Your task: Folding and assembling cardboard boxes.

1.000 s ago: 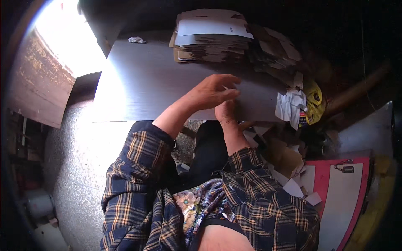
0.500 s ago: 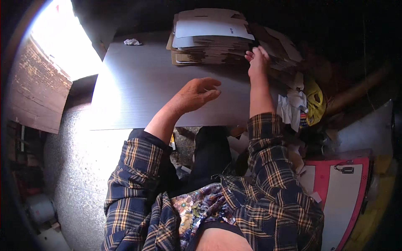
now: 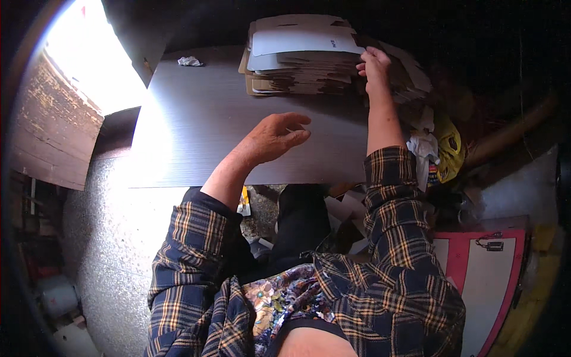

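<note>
A thick stack of flat cardboard box blanks lies at the far side of the table, brown at the edges. Its uppermost blank shows a white face with small dark print. My right hand reaches to the right corner of that top blank, thumb and fingers closed at it; the exact grip is partly hidden by the fingers. Nearer to me, my left hand hovers over the table, fingers loosely curved and apart from the thumb, holding nothing.
The dark grey table has a crumpled white paper at its far left. More cardboard pieces lie right of the stack. A yellow bag and white scraps hang by the right edge. A pink-edged white panel stands lower right.
My right hand has moved up and slightly right, from the stack's side edge to the top blank's corner. My left hand has barely moved.
</note>
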Available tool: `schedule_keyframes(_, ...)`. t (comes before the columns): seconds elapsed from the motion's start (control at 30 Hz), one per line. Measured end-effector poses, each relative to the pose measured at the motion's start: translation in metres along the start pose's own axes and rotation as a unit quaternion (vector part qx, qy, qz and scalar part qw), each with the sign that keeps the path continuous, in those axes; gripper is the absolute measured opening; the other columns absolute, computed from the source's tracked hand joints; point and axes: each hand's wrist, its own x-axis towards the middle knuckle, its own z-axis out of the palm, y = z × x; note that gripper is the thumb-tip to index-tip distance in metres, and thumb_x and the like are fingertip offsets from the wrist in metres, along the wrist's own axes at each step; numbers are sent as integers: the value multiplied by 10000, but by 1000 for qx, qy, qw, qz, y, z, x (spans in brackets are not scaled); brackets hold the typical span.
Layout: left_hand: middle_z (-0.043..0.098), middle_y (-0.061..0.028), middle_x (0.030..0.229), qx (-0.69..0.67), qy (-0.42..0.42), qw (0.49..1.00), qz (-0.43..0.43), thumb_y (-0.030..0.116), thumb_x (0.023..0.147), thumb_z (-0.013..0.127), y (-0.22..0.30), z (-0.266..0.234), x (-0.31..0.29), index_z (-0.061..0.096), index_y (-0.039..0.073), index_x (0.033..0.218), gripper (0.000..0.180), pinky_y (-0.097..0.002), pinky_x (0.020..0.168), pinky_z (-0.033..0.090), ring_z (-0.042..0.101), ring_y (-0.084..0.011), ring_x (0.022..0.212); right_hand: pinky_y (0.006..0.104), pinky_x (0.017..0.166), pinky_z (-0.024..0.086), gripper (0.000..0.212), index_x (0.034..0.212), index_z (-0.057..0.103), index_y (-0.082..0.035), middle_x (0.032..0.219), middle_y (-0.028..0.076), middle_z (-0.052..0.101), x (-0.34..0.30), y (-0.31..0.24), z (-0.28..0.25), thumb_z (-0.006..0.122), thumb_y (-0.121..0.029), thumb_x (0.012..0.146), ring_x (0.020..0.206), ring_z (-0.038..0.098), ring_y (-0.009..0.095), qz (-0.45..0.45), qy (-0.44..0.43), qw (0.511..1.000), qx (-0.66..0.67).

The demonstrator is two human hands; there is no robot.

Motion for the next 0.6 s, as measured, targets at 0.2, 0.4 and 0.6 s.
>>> schedule_keyframes(0.2,578,-178,1180,18,-15,999,-38,253,916,555,4,-2,-2,494,4,1264,432,-376,955,436,555,-249,1105,254,480,504,281,1077,561,13,807,96,620,6,-4,11,577,-38,801,564,596,161,15,-63,978,200)
schedule_keyframes(0.4,580,-164,1174,-26,8,999,-41,280,900,571,-3,-4,6,488,21,1278,465,-366,916,450,568,-247,1048,291,577,525,139,901,629,-9,836,90,621,13,5,23,570,-10,775,714,611,199,-60,18,973,222)
schedule_keyframes(0.6,426,-201,1332,-308,233,919,-80,346,911,534,-11,-30,4,307,30,1386,614,-417,962,399,480,-318,1152,361,801,489,187,845,566,-8,879,111,567,-43,-20,1,464,87,720,897,555,252,-20,25,921,388)
